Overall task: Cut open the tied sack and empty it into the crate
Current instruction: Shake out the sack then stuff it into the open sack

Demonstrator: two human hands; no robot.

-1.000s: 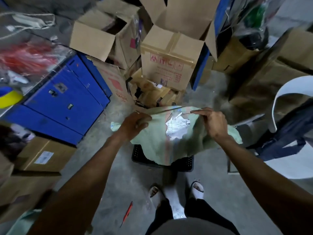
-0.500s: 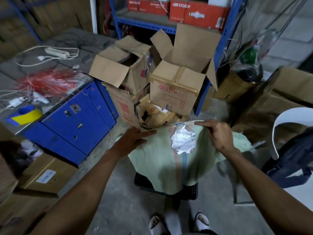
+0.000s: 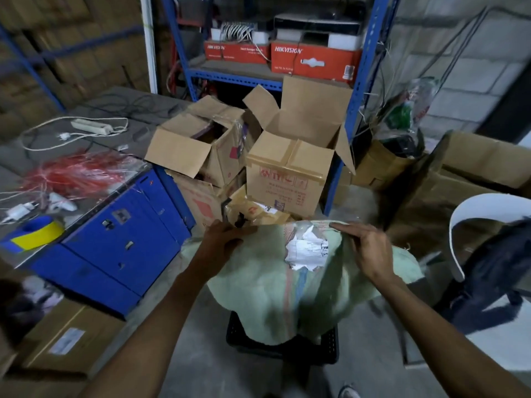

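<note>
A pale green woven sack (image 3: 275,294) with a torn white label hangs in front of me, held up by its top edge. My left hand (image 3: 221,245) grips the left part of that edge, and my right hand (image 3: 365,251) pinches the right part. The sack's lower end drapes into a black plastic crate (image 3: 238,337) on the concrete floor, hiding most of the crate. What lies inside the crate is hidden by the sack.
A blue metal cabinet (image 3: 115,242) stands at the left, with red wires and tape on top. Open cardboard boxes (image 3: 287,173) crowd the blue shelving behind the sack. A white chair (image 3: 482,219) with dark cloth sits at the right. More boxes (image 3: 66,340) lie at the lower left.
The view has tilted upward, so the shelf came into sight. Both hands have kept hold of the sack's top edge and raised it over the crate.
</note>
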